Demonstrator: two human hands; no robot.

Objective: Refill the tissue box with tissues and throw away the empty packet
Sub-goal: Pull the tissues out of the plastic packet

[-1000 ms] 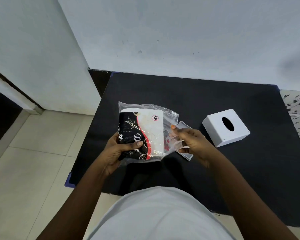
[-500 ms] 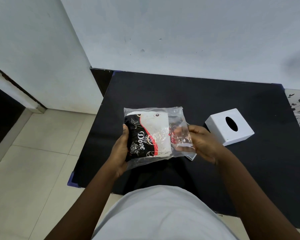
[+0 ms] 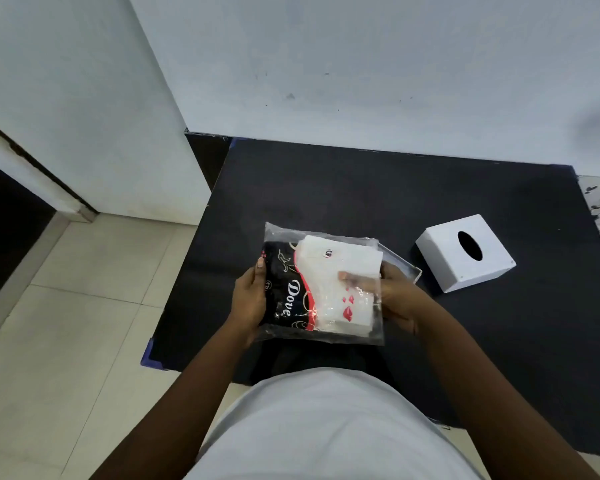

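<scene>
A: Plain pale wall, tiled floor, black bench (image 3: pixel 326 188). Tissue packet (image 3: pixel 321 284) held just above it, near edge.

B: Hands?

A: Left hand (image 3: pixel 248 297) clasps the packet's printed end. Right hand (image 3: pixel 394 294) is at the open end, fingers (image 3: pixel 355 275) inside the clear film, on the tissue stack (image 3: pixel 340 271).

B: Risks?

A: Thin film may tear; a loose pinch could drag out only some sheets, or fan them.

B: Containers?

A: Packet looks full. White tissue box (image 3: pixel 465 252) sits well right, its contents hidden. A thin flat piece (image 3: pixel 404 265) lies behind the right hand.
</scene>
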